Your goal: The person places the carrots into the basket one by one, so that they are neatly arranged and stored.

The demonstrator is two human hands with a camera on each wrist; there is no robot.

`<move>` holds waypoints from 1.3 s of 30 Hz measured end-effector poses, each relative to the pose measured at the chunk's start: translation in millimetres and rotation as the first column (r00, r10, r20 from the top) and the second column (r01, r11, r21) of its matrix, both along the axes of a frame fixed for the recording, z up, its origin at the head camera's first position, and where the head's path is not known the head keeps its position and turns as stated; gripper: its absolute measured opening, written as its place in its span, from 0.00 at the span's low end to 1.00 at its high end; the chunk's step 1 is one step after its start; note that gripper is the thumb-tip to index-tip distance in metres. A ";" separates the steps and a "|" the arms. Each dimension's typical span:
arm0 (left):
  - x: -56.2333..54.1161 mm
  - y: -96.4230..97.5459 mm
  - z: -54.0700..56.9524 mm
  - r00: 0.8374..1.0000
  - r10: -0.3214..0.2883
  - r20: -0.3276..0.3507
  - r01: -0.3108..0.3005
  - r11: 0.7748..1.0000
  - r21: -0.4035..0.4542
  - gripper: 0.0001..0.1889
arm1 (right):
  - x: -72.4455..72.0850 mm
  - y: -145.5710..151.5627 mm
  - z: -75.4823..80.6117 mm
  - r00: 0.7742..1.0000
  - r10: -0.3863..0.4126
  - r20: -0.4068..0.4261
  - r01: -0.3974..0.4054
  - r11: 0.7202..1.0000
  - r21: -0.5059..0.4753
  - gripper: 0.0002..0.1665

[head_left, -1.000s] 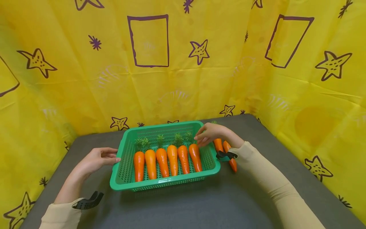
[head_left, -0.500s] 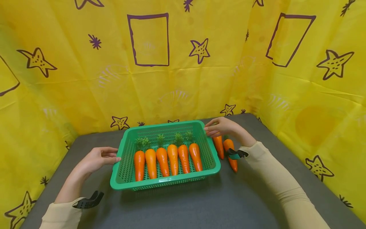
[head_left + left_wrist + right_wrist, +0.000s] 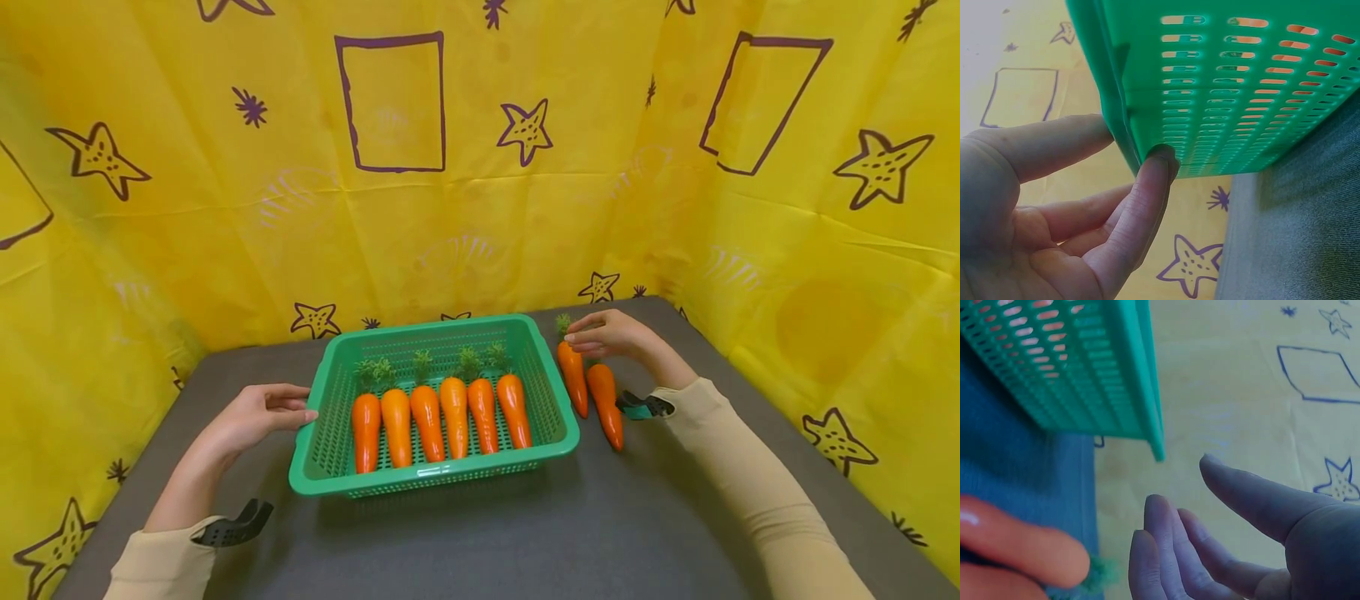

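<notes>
A green plastic basket (image 3: pixel 435 475) with slotted walls sits on the grey table, holding a row of several orange carrots (image 3: pixel 454 421) with green tops. My left hand (image 3: pixel 258 417) pinches its left rim; in the left wrist view the thumb touches the rim and the fingers (image 3: pixel 1147 194) lie against the outer wall. Right of the basket lie two more carrots, a nearer-to-basket carrot (image 3: pixel 573 382) and an outer carrot (image 3: pixel 605 404). Over them hovers my right hand (image 3: pixel 618 333), fingers loosely bent and thumb apart. The right wrist view shows nothing between its fingers (image 3: pixel 1159 519).
Yellow cloth (image 3: pixel 480 217) printed with stars and frames encloses the back and sides of the grey table (image 3: pixel 480 542). A black strap piece (image 3: pixel 236 527) sticks out at my left wrist, and another strap piece (image 3: pixel 647 406) at my right.
My right hand has moved right, from above the basket's rightmost carrot, across the rim, to over the two carrots outside. The left hand and the basket have stayed put.
</notes>
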State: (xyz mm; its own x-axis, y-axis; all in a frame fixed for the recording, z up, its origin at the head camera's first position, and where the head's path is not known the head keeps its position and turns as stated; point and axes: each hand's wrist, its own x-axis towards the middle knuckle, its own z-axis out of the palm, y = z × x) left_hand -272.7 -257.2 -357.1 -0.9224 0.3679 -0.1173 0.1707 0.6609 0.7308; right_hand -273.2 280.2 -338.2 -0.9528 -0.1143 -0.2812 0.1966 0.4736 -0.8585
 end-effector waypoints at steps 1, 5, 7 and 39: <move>-0.2 -0.2 -0.1 1.000 0.003 0.001 -0.003 1.000 -0.002 0.36 | 0.8 2.8 -0.6 1.000 0.006 -0.002 -0.006 1.000 0.008 0.33; -0.2 -0.6 0.0 1.000 0.010 0.006 -0.010 1.000 -0.005 0.37 | 4.3 12.7 -2.6 1.000 0.005 -0.005 -0.005 1.000 0.016 0.33; -0.1 -0.6 0.0 1.000 0.012 0.007 -0.012 1.000 -0.005 0.37 | 5.8 16.9 -3.5 1.000 -0.001 -0.002 0.001 1.000 0.013 0.34; 1.0 -0.4 -2.5 1.000 0.007 -0.010 -0.007 1.000 0.007 0.36 | 24.7 64.3 -65.1 0.993 -0.086 0.078 0.086 0.996 -0.004 0.38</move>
